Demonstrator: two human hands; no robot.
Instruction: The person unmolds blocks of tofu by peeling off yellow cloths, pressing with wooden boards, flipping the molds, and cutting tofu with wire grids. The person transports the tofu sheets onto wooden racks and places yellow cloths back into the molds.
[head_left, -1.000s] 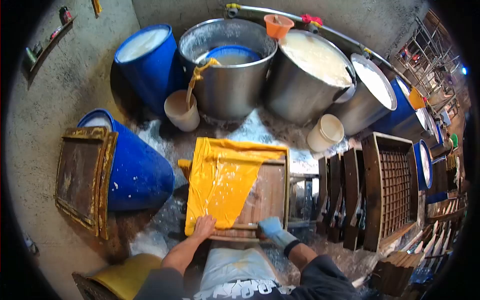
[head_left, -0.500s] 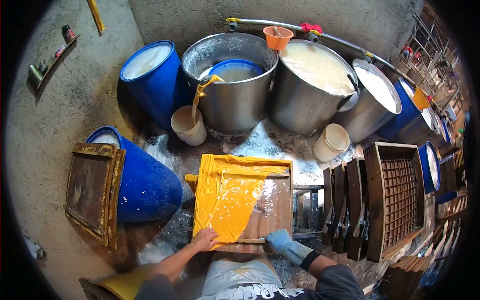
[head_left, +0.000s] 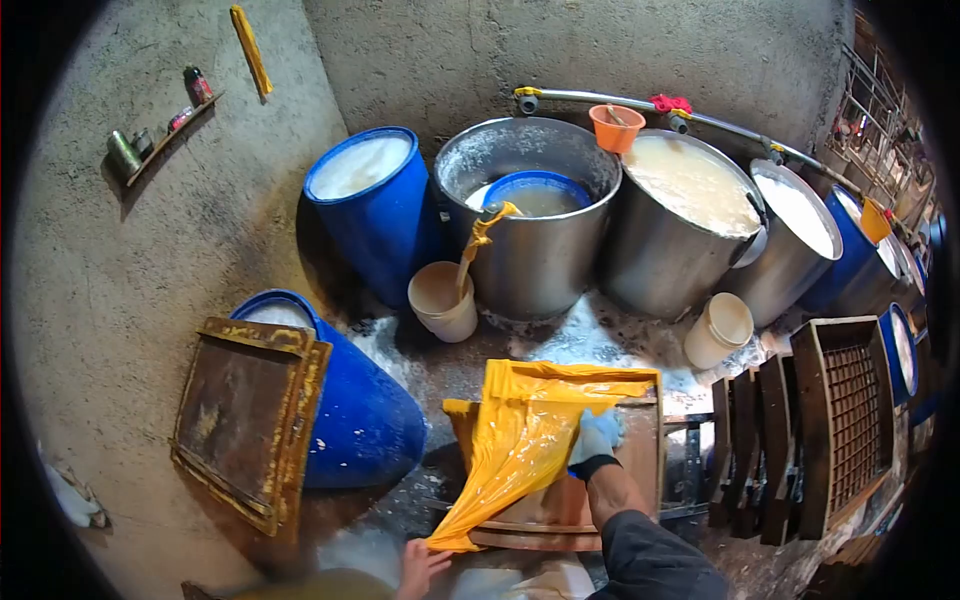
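Note:
A wet yellow cloth [head_left: 520, 440] lies over the left and far parts of a wooden frame with a board [head_left: 560, 505] in it. Its near corner is stretched out past the frame toward me, and there my bare left hand [head_left: 422, 568] pinches it. My right hand [head_left: 598, 438], in a light blue-grey glove, reaches across the board and touches the cloth's right edge. How its fingers are bent cannot be made out. White bits and a wet shine show on the cloth.
Left of the frame, a blue barrel [head_left: 365, 430] has brown wooden panels [head_left: 245, 420] leaning on it. Behind stand large metal vats [head_left: 540, 270] and a white bucket [head_left: 445, 310]. Wooden crates [head_left: 815, 430] stand upright at right; another white bucket [head_left: 715, 335] is behind them.
My left hand has drawn the cloth's near corner toward me, off the frame. My gloved right hand has moved from the frame's near edge to its far part. The view has shifted.

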